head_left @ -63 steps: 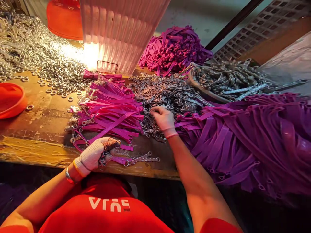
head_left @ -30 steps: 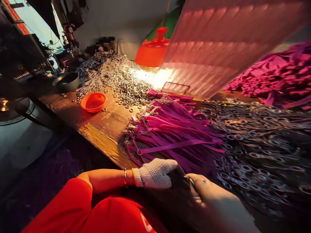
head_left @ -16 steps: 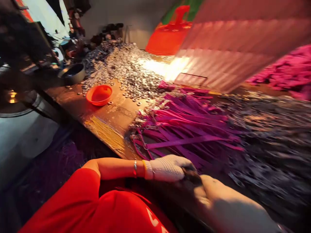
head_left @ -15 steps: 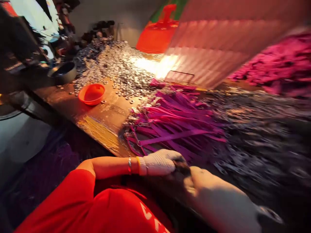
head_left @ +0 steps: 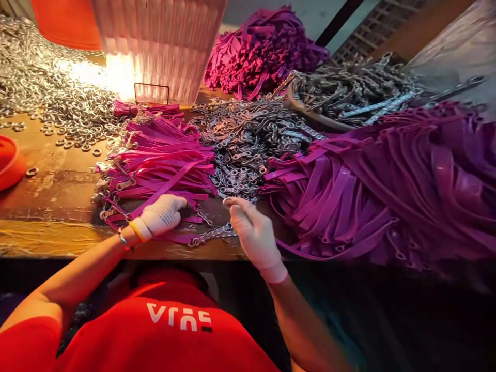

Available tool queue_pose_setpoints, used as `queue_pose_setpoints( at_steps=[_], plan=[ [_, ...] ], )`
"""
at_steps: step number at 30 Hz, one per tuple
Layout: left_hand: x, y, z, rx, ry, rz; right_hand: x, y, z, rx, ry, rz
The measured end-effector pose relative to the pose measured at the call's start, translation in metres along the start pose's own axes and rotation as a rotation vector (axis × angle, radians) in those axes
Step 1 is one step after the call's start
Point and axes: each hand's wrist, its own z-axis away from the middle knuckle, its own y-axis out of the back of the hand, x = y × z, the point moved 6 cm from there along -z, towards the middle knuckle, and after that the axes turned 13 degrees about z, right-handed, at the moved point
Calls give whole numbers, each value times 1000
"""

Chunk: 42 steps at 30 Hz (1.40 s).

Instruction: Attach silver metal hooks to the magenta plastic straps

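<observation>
My left hand [head_left: 163, 214], in a pale knit glove, lies over the near edge of a heap of purple straps [head_left: 163, 155] tipped with metal links. Its fingers are closed; what they hold, if anything, is hidden. A short metal chain [head_left: 203, 217] lies just right of its fingertips. My right hand [head_left: 256, 235], gloved too, is raised at the near side of a pile of metal chains [head_left: 248, 150]. Its thumb and forefinger are pinched together, and I cannot make out what is between them. Another short chain [head_left: 213, 234] lies on the table between the hands.
Loose metal rings [head_left: 77, 121] spread across the left of the wooden table [head_left: 50, 194], by an orange bowl [head_left: 10, 163]. A ribbed translucent panel [head_left: 163, 46] stands behind. More purple straps [head_left: 341, 201] heap at right. A basin [head_left: 310, 116] of chains sits at the back.
The view has swung to the right, bringing the right-hand strap heap and basin into sight. My hands, close together before, are now apart.
</observation>
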Motion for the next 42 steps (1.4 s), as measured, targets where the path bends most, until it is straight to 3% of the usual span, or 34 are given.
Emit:
queue_pose_setpoints(
  at_steps=[3,6,10,13,16,20,23,29,31,35,39,42],
  plan=[
    [-8,-32,-2,7,11,-312,7,-16,7,-62,-10,22],
    [-10,-44,-1,45,30,-383,4,-26,11,-6,69,49],
    [-5,-24,3,-63,29,-91,-8,-38,15,-18,173,49],
    [-1,-8,13,-176,173,269,-20,-50,16,-66,211,95],
    [2,-6,25,-200,265,441,-32,-58,14,-60,218,219],
    [-3,-8,35,-113,309,459,-47,-67,14,-117,278,444],
    [-6,-8,38,-118,290,454,-54,-70,15,-147,298,527],
    [5,-2,33,-158,-8,214,-53,-76,15,-96,242,497],
    [0,-3,31,-167,-2,206,-51,-75,16,-107,215,483],
    [-13,-8,31,-165,147,249,-46,-71,14,-282,140,450],
    [-11,-15,30,-140,137,167,-35,-72,10,-514,14,568],
    [-12,-21,28,-158,130,125,-33,-78,10,-554,72,650]
  ],
)
